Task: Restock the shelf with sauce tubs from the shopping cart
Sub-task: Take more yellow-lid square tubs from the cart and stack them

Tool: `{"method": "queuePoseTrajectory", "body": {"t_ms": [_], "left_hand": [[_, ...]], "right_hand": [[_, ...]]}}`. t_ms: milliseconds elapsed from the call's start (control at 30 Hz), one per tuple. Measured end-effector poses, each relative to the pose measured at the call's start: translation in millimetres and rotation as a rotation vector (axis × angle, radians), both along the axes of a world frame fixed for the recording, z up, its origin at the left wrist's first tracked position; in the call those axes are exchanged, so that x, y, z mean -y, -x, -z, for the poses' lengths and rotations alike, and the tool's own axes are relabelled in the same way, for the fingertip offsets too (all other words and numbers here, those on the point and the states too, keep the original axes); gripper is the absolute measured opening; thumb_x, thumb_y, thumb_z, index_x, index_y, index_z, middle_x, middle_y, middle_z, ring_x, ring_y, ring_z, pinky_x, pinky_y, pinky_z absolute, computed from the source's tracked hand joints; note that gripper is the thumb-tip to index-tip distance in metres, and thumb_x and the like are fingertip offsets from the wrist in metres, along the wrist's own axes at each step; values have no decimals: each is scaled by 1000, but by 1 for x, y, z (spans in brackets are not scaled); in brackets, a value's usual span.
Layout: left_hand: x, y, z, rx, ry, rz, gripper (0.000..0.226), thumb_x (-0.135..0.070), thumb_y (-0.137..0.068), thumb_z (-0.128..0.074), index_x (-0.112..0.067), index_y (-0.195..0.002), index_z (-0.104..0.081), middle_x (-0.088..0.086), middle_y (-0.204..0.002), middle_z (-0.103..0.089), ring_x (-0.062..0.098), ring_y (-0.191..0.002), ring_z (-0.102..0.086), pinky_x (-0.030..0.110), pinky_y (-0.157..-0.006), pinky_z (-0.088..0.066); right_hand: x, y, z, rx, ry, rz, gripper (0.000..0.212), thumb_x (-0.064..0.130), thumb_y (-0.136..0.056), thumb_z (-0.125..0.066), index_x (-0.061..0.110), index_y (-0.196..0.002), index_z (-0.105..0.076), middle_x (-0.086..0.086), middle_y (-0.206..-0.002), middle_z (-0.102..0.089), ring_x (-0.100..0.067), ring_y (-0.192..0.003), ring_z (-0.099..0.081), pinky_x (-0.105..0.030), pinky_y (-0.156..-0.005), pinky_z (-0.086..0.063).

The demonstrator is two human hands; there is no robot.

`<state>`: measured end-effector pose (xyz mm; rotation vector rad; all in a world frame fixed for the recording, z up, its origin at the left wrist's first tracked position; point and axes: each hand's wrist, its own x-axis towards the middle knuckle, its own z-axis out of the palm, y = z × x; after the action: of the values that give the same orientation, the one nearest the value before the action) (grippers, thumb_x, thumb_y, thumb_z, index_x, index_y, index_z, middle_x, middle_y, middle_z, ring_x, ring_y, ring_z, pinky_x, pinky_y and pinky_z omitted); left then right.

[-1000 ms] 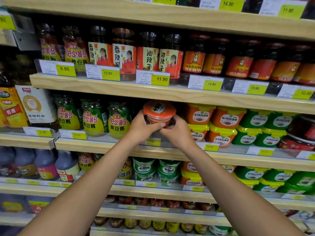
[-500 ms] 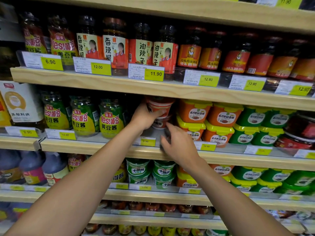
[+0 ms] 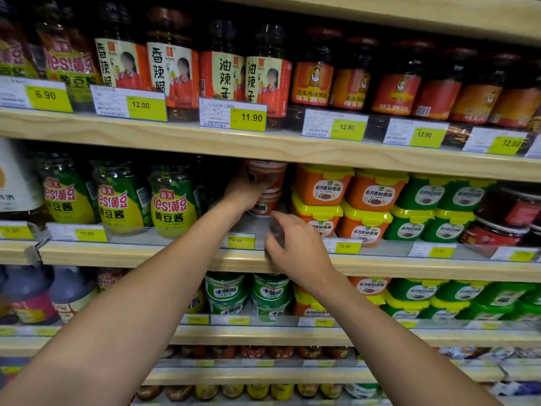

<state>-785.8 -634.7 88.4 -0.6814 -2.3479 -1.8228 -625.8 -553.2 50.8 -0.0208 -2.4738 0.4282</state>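
1. The fingers (image 3: pixel 248 178) of the left hand (image 3: pixel 244 194) are curled round the left side of a round red plastic sauce tub (image 3: pixel 269 171) and grasp it.
2. This tub is high in the bay of the pale wooden middle shelf (image 3: pixel 146 254), with its top close under the board above. It stands over a second round red tub with a white label (image 3: pixel 262 207). Whether it rests fully on that tub cannot be told.
3. The right hand (image 3: pixel 298 250) hovers nearer, in front of the shelf's front edge, below and right of the red stack. Its fingers (image 3: pixel 278 227) are loosely bent and blurred. They grasp nothing and are clear of both tubs.
4. Just right of the stack are orange rectangular tubs with yellow lids (image 3: pixel 322 183), two high. Further right are green rectangular tubs with yellow lids (image 3: pixel 421 194).
5. Left of the left hand, a dark gap separates the stack from a row of glass jars with green and yellow labels (image 3: pixel 172 203).
6. A yellow price tag reading 5.00 (image 3: pixel 241 241) is on the shelf rail, between the two forearms.
7. On the shelf above are dark bottles with red and cream labels (image 3: pixel 222 74).
8. On the shelf below are round green tubs (image 3: pixel 225 288), stacked in twos.
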Motion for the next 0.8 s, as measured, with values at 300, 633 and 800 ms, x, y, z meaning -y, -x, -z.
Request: {"method": "queuePoseTrajectory", "body": {"t_ms": [300, 633, 800], "left_hand": [[-1, 0, 1, 56, -4, 127, 74, -10, -77, -88, -9, -141, -52, 11, -136, -62, 19, -120, -61, 28, -97, -47], [-3, 6, 11, 1, 133, 94, 83, -35, -63, -96, -18, -136, -59, 6, -136, -65, 20, -123, -63, 41, -108, -49], [4, 8, 14, -91, 338, 60, 68, -39, -73, -89, -24, -134, -63, 4, -137, -65, 21, -126, -61, 37, -106, -49]], "right_hand": [[1, -1, 0, 20, 17, -4, 48, 29, -93, -57, 11, -138, -58, -6, -117, -67, -22, -105, -63, -37, -90, -53], [-1, -1, 2, 25, 26, -10, 49, 28, -92, -59, 11, -138, -58, -7, -118, -66, -23, -107, -63, -39, -91, -53], [-1, 0, 2, 6, 19, -13, 47, 26, -92, -60, 11, -136, -59, -7, -119, -67, -23, -107, -63, -35, -92, -51]]}}
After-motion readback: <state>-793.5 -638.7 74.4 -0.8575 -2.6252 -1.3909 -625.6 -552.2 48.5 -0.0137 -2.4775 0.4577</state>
